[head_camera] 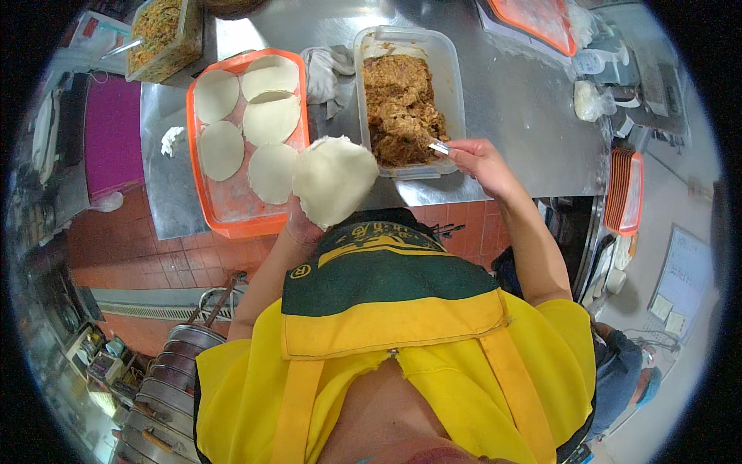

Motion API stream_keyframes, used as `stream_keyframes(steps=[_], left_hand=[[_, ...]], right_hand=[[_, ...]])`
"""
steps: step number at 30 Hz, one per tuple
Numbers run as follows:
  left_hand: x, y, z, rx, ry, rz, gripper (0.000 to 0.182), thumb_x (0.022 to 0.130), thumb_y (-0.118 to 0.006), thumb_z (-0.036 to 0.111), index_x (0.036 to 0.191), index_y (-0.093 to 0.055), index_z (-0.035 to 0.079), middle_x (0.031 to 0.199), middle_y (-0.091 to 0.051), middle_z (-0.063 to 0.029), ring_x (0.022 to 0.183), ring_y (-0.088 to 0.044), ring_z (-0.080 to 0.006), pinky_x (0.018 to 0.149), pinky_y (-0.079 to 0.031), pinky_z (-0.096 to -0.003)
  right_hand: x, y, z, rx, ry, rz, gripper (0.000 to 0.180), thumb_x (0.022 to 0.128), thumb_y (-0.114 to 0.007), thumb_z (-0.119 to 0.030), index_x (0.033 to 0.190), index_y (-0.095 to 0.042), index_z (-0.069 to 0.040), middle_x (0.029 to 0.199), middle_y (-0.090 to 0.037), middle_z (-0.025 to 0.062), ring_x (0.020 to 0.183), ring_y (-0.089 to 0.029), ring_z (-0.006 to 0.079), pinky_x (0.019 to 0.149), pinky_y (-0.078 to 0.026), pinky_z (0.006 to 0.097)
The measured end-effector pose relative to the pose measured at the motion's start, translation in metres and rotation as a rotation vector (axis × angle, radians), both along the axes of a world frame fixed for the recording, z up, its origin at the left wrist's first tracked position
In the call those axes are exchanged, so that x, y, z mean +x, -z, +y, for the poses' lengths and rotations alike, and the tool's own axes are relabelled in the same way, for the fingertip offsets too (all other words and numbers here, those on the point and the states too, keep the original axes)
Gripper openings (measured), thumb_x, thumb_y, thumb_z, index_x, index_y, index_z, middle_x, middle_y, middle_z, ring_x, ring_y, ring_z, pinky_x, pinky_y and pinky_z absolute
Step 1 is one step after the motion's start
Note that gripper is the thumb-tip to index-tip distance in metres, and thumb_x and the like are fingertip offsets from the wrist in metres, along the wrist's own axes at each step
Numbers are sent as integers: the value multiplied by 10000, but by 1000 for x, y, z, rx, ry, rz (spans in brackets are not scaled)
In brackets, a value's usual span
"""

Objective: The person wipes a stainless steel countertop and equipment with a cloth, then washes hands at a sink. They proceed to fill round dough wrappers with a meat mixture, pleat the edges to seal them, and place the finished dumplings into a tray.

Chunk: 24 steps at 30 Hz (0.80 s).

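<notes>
A round, pale dough wrapper point(335, 181) lies over my left hand point(302, 220), which holds it from beneath; most of the fingers are hidden by it. My right hand point(478, 164) grips the handle of a metal utensil point(439, 147), its far end sunk in brown minced filling point(401, 104). That filling sits in a translucent plastic tub point(455, 75) on the steel worktop. To the left, an orange tray point(226, 225) dusted with flour bears several flat dough wrappers point(221, 151), two of them overlapping at the upper right.
A crumpled grey cloth point(323, 75) lies between tray and tub. At the upper left stands a container of chopped vegetable filling point(155, 32) with a metal handle sticking out. Stacked steamers point(168, 383) are at lower left. Another person point(620, 371) is behind me at right.
</notes>
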<state>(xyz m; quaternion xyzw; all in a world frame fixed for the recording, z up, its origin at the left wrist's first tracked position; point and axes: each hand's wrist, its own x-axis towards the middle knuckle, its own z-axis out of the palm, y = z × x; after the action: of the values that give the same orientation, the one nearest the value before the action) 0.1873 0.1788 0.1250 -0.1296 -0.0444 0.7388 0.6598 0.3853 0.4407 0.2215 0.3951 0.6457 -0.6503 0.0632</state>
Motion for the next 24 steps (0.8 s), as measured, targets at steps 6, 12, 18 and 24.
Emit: stream_keyframes(steps=[6,12,18,24], left_hand=[[-7,-31,39,-591,-139,159,497,947,-376,414,1306,-453,80,1284,-530,-129,1137,-551,-304,946,-475,-470],[9,-63,108,-459,-212,257,423,966,-342,303,1304,-441,69,1269,-537,-114,1159,-527,-298,986,-439,-480],[24,-65,148,-282,-231,169,387,973,-350,324,1236,-498,83,1205,-564,-88,1120,-543,-263,984,-426,-440],[23,-66,143,-240,-203,285,392,964,-363,304,1259,-484,76,1229,-552,-100,1142,-533,-275,988,-427,-449]], right_hand=[[6,-9,-4,148,105,76,234,919,-528,-102,1095,-663,-28,623,-491,-104,541,-341,1,489,-263,182],[-2,-24,-37,1136,-20,156,305,853,-548,-76,1145,-622,-31,671,-600,7,513,-501,111,472,-422,264],[-25,-16,-79,1640,-290,-20,542,698,-587,-68,1237,-563,-18,604,-516,2,466,-516,164,421,-415,298],[-9,-22,-79,1414,-77,91,520,699,-596,19,1217,-579,-18,638,-580,90,516,-571,247,490,-477,337]])
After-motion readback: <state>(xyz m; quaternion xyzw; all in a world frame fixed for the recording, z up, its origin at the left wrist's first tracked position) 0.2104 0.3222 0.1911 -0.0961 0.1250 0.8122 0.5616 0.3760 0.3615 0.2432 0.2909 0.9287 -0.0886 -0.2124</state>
